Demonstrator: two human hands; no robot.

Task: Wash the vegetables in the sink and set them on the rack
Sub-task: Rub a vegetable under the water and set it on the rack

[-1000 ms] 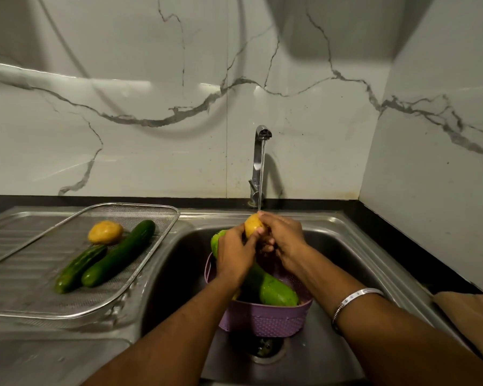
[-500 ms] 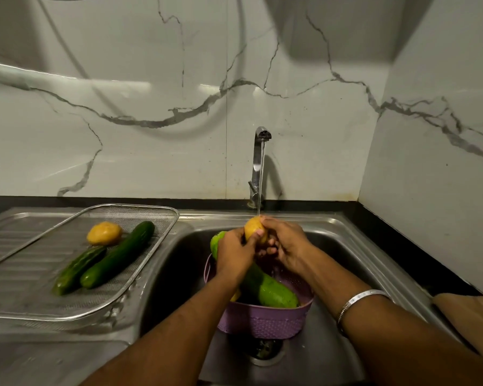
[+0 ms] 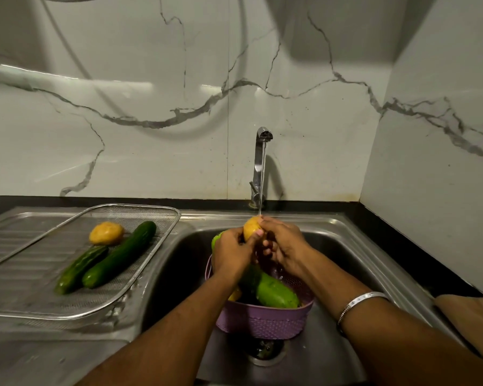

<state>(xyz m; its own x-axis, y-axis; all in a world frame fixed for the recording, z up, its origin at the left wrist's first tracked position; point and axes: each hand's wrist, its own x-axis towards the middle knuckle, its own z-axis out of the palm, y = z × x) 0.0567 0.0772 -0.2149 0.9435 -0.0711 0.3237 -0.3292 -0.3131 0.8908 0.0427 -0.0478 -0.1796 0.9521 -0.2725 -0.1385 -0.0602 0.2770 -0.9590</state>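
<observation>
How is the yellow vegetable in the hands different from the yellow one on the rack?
The held yellow vegetable is under the tap's stream, gripped by the left hand and right hand above the sink. The yellow vegetable on the rack lies untouched on the mesh rack. Both are yellow and rounded.

No writing, label, brand, number or sign can be read anywhere in the view
</observation>
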